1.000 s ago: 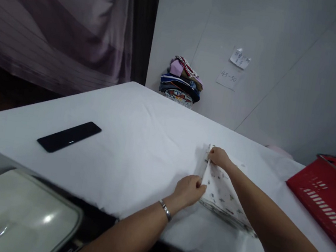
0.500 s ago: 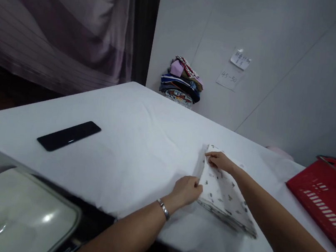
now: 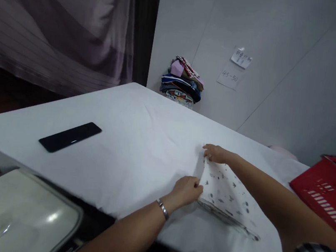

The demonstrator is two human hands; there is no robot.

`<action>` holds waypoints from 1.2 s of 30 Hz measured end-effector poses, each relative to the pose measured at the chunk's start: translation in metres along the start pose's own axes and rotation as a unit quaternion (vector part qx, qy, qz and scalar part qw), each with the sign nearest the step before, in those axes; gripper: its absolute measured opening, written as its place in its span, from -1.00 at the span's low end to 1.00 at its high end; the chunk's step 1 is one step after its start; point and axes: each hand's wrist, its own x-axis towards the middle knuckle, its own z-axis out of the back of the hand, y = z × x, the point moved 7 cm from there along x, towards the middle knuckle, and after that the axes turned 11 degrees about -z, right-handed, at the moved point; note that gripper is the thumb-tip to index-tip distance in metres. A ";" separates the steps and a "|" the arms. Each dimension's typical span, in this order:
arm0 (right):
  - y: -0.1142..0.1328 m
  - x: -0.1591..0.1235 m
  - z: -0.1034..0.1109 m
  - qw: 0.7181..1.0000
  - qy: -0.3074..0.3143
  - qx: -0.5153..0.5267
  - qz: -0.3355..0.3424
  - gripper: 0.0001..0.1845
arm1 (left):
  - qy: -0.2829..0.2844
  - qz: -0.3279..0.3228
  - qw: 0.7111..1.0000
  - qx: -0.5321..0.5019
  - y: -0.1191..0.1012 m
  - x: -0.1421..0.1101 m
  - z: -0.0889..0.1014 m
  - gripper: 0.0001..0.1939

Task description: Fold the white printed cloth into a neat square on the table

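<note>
A folded white cloth [image 3: 226, 191] with small printed motifs lies in several layers on the right part of the white table. My left hand [image 3: 187, 188], with a silver bracelet on its wrist, is closed on the cloth's near left corner, thumb and fingers pressed together. At the far left corner my right hand [image 3: 217, 154] grips the cloth's edge, its index finger reaching past the corner. The fingers beneath that corner are partly hidden. Between the two hands the left edge of the cloth runs fairly straight.
A black phone-like slab [image 3: 70, 136] lies on the left of the white table [image 3: 116, 135]. A red plastic basket [image 3: 328, 196] stands at the right. Folded clothes [image 3: 182, 82] are stacked beyond the back edge. A pale glossy surface [image 3: 16, 213] sits at the lower left.
My right hand has shifted slightly to the far left, from resting on top of the cloth to gripping its far corner. My left hand stays at the near corner.
</note>
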 end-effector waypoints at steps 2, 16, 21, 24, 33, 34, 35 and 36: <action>0.000 0.001 0.001 1.000 0.009 -0.002 0.011 -0.55 | -0.002 -0.001 1.000 -0.001 0.000 0.000 0.000 -0.76; 0.000 -0.006 0.009 0.999 -0.037 -0.020 0.033 -0.72 | -0.037 0.008 0.998 -0.055 -0.002 -0.001 0.000 -0.73; -0.003 -0.005 0.014 0.998 -0.028 -0.048 0.009 -0.79 | -0.020 -0.014 0.994 -0.108 -0.005 0.003 -0.003 -0.73; 0.003 -0.001 0.016 0.997 -0.016 -0.075 -0.004 -0.81 | 0.000 0.000 0.995 -0.098 -0.002 0.004 -0.005 -0.70; 0.023 0.019 -0.001 0.993 0.024 -0.105 -0.048 -0.82 | 0.009 0.004 0.998 -0.058 -0.002 0.004 -0.007 -0.58; 0.022 0.020 -0.001 0.993 0.025 -0.106 -0.053 -0.82 | 0.006 0.004 0.998 -0.056 -0.003 0.004 -0.006 -0.52; 0.022 0.020 -0.001 0.992 0.026 -0.106 -0.058 -0.82 | 0.002 0.007 0.999 -0.051 -0.003 0.003 -0.005 -0.47; 0.021 0.019 -0.001 0.992 0.026 -0.106 -0.062 -0.82 | -0.003 0.010 0.999 -0.045 -0.004 0.003 -0.004 -0.45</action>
